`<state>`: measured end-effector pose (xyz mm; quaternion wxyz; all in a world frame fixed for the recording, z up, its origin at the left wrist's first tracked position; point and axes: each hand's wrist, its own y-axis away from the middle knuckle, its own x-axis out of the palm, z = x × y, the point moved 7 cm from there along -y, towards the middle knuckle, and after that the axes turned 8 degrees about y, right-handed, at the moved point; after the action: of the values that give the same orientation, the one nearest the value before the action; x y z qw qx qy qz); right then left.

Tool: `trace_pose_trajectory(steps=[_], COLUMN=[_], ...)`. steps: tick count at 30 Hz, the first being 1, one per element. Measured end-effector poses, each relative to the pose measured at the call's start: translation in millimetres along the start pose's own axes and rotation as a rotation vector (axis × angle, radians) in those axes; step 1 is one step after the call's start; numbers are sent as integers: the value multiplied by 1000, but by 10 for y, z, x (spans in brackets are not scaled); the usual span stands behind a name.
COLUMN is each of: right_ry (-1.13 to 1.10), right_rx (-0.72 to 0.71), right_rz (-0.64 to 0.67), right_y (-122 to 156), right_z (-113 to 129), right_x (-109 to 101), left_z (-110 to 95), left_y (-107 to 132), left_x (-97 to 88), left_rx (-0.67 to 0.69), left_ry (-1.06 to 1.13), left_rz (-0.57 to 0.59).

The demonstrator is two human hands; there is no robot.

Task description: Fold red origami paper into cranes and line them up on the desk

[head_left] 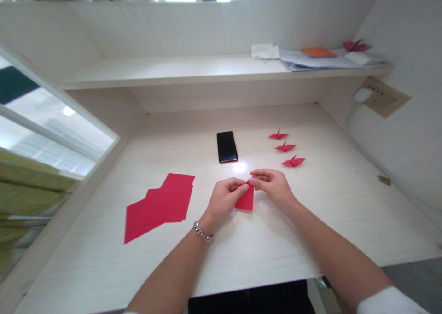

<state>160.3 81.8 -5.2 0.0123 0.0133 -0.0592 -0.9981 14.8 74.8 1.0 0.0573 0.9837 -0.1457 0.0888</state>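
A small folded piece of red paper (245, 200) is held just above or on the desk, near its front middle. My left hand (226, 195) is closed on its upper left part, the thumb lying across the top. With thumb and forefinger, my right hand (271, 183) pinches the upper right corner of the same paper. Part of the paper is hidden under the left fingers. To the left lie several overlapping red paper sheets (164, 206). Three red paper cranes stand in a row to the right: a far one (279, 135), a middle one (285, 147) and a near one (293, 161).
A black phone (227, 147) lies beyond my hands on the desk (172, 139). The shelf (165, 70) above bears papers (293, 61), an orange pad (318, 52) and another red folded paper piece (357, 45). At right, a white cable (366, 153) runs down from a wall socket (386, 97).
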Motion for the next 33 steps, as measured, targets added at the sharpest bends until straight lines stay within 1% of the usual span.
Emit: trace_pose_trajectory(steps=[4,8,13,19,33], right_ry=[107,154,134,93,70], right_rx=[-28,-51,-35,-4,-2], right_rz=[14,22,29,51,93], right_y=[5,17,20,15,-5], right_z=[33,74,89,47,6], right_x=[-8,-14,-17,-28,-41], left_z=[10,13,16,21,32], left_y=[-7,-10,1,5,7], left_x=[-10,-21,-17,-6,-23], left_rx=[-5,15,21,18,24], left_ry=[-32,-98,-105,-90,-98], left_rz=[1,-1,12,48,25])
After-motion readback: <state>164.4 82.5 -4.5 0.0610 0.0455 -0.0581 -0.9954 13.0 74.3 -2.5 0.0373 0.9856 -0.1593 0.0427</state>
